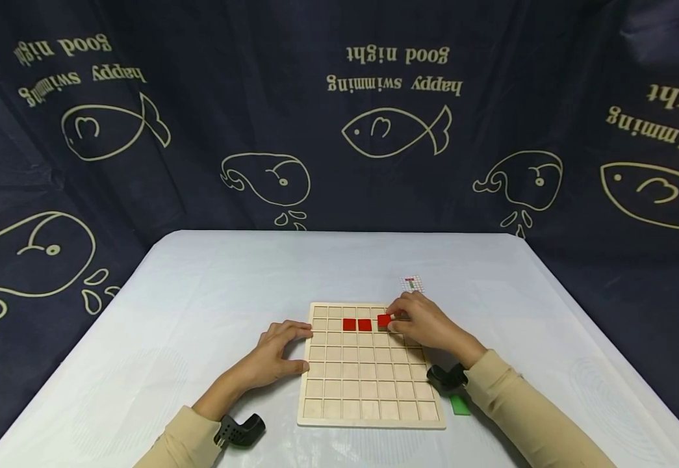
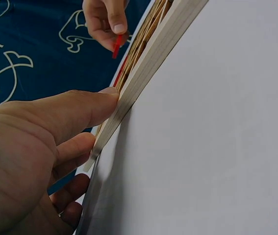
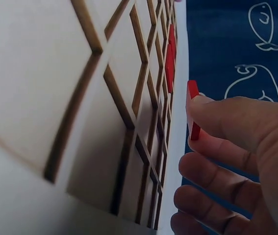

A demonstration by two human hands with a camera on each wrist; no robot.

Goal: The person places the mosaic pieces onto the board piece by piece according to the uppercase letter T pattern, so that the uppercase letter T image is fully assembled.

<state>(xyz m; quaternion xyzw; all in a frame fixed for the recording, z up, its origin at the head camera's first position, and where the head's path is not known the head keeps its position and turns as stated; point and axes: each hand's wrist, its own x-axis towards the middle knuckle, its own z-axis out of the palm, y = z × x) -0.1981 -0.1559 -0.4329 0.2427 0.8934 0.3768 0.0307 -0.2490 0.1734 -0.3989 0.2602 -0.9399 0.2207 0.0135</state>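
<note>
A wooden grid board (image 1: 342, 372) lies flat on the table, its raised ridges forming square cells. Two red square tiles, one of them a left tile (image 1: 349, 324) and the other a right tile (image 1: 364, 325), fill neighbouring cells in an upper row. My right hand (image 1: 427, 322) pinches another red square tile (image 3: 193, 110) between thumb and finger, above the board and to the right of those two. My left hand (image 1: 271, 354) touches the board's left edge with thumb and fingertips, its fingers relaxed; the left wrist view shows the thumb (image 2: 87, 107) against the wooden rim.
Beyond the board's top right corner lies a small printed card (image 1: 412, 283) with a grid pattern. A green piece (image 1: 459, 405) sits by the lower right corner, partly under the right forearm. The table (image 1: 228, 279) is white, with a dark patterned curtain (image 1: 339, 195) behind it.
</note>
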